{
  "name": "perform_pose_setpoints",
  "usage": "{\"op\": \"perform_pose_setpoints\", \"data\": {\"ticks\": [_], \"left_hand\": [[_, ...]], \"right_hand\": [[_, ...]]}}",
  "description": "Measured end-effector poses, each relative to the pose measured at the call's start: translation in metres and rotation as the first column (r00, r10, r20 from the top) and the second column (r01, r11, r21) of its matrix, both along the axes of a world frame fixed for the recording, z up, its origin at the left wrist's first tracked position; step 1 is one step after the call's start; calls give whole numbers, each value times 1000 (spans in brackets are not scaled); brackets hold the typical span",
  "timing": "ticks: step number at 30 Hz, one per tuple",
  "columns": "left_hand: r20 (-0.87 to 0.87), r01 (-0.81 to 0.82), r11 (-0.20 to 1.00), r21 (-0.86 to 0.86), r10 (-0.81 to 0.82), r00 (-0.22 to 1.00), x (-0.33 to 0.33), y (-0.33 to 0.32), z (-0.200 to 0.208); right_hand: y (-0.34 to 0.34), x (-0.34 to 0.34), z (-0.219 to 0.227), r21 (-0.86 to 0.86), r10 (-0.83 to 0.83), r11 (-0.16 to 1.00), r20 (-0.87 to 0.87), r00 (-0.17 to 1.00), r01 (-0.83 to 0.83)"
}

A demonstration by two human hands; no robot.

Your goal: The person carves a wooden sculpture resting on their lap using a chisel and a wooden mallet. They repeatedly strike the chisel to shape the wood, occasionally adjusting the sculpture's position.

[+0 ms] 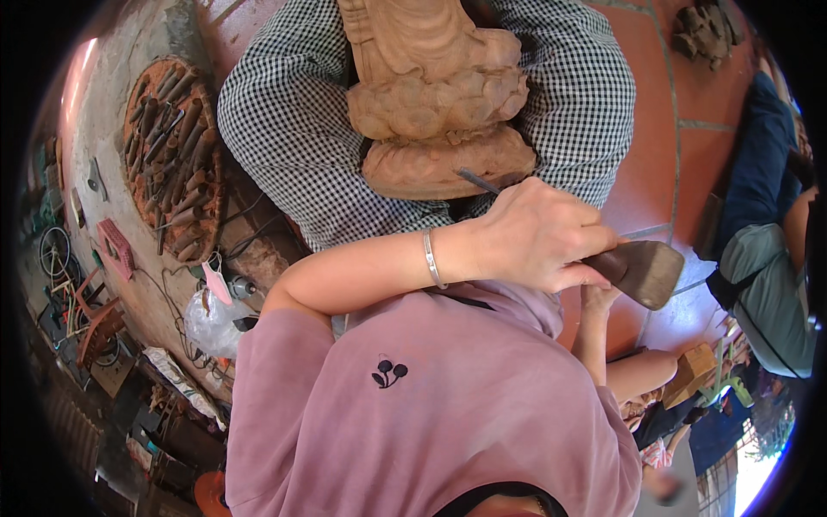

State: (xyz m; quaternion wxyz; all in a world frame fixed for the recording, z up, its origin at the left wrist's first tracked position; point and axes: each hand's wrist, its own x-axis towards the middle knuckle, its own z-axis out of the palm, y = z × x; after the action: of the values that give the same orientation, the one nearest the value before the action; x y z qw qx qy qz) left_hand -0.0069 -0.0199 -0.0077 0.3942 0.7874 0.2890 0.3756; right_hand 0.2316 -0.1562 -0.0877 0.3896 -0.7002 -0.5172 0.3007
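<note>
A brown carved wooden statue (pixel 435 108), with robe folds and a petalled base, is between my knees, its base end toward me. My left hand (pixel 538 233), wearing a silver bracelet, is closed round a chisel (pixel 476 179). The narrow metal shaft sticks out toward the statue's base. Past the fingers, a thick wooden end (pixel 646 271) juts out to the right; I cannot tell whether it is the chisel's handle or a mallet. My right hand (pixel 598 298) is just below, close against the left one, its fingers mostly hidden.
At the left, a round tray (pixel 218 164) is heaped with several chisels. Near it lie a pink box-like piece (pixel 115 248), cords and a plastic bag (pixel 211 320). A rough wood chunk (pixel 708 34) is on the far right tiles. Another person (pixel 762 198) sits at the right edge.
</note>
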Motion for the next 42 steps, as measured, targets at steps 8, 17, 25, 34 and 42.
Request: {"op": "perform_pose_setpoints", "data": {"ticks": [8,17,25,34,42], "left_hand": [[10,17,1000,15,-17,1000,0,1,0],[19,69,998,-4,-69,997,-4,0,0],[39,88,996,17,-89,995,-6,2,0],[55,116,993,38,-118,992,-8,5,3],[26,110,958,266,-121,992,-3,-8,-4]], "right_hand": [[-2,-2,-6,-41,-40,999,-285,958,30],[-3,-9,-5,102,-12,994,-177,984,30],[2,-11,4,83,-40,995,-233,972,61],[-11,-3,0,-6,-30,1000,-342,939,29],[12,-51,31,-182,-238,965,-323,916,187]]}}
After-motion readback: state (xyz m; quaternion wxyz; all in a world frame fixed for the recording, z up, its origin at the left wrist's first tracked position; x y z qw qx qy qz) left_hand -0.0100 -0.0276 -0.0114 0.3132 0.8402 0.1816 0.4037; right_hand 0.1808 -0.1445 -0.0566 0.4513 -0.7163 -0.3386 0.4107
